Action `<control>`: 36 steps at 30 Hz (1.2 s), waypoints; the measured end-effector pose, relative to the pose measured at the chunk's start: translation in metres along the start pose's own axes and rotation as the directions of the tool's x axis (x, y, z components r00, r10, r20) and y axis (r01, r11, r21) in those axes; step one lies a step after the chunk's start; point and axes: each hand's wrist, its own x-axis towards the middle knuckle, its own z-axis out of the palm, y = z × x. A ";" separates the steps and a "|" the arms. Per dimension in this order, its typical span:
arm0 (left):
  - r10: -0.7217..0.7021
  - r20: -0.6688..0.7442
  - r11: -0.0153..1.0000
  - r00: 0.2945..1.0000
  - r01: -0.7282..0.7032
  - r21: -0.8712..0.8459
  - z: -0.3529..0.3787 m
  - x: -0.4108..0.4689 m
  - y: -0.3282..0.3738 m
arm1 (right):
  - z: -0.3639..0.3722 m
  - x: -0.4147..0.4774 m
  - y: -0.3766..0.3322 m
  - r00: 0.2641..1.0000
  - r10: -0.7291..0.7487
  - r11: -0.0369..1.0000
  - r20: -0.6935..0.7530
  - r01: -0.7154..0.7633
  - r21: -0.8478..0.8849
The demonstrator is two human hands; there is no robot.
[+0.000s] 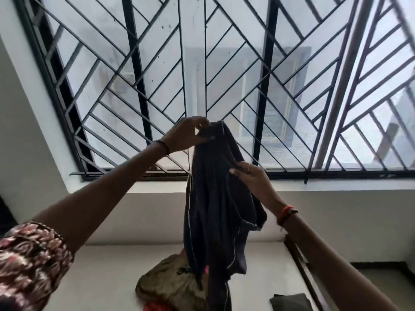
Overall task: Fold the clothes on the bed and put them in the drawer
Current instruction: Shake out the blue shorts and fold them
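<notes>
While left hand (187, 134) and right hand (250, 176) each keep a pinching grip on the dark navy cloth garment (213, 198) mid-frame, I judge folding unstarted; next, align its edges.

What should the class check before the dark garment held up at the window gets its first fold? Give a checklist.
1. Left hand pinches the dark garment at its top: ok.
2. Right hand grips its side edge: ok.
3. Garment spread out flat: not ok, it hangs bunched.
4. Hem clear of the clothes pile: cannot tell.
5. Bare bed space for folding: ok.
6. Drawer open: cannot tell, not in view.
</notes>
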 end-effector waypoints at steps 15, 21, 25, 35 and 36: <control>0.248 0.403 0.899 0.881 -0.364 0.242 -0.104 0.095 0.054 | -0.083 -0.025 -0.010 0.757 0.425 0.789 0.496 -0.041 -0.613; 0.149 0.413 0.914 0.899 -0.284 0.288 -0.101 0.073 0.020 | -0.122 -0.018 -0.020 0.841 0.380 0.628 0.386 0.072 -0.775; 0.055 0.399 0.918 0.915 -0.204 0.341 -0.091 0.046 -0.011 | -0.160 0.001 -0.048 0.904 0.332 0.451 0.270 0.099 -0.887; 0.080 0.296 0.955 0.952 -0.158 0.249 -0.049 0.016 -0.047 | -0.166 0.033 -0.095 0.933 0.342 0.103 0.107 0.076 -0.992; 0.104 0.288 0.968 0.952 -0.164 0.190 -0.046 0.017 -0.041 | -0.161 0.029 -0.089 0.914 0.393 0.130 0.101 0.053 -0.990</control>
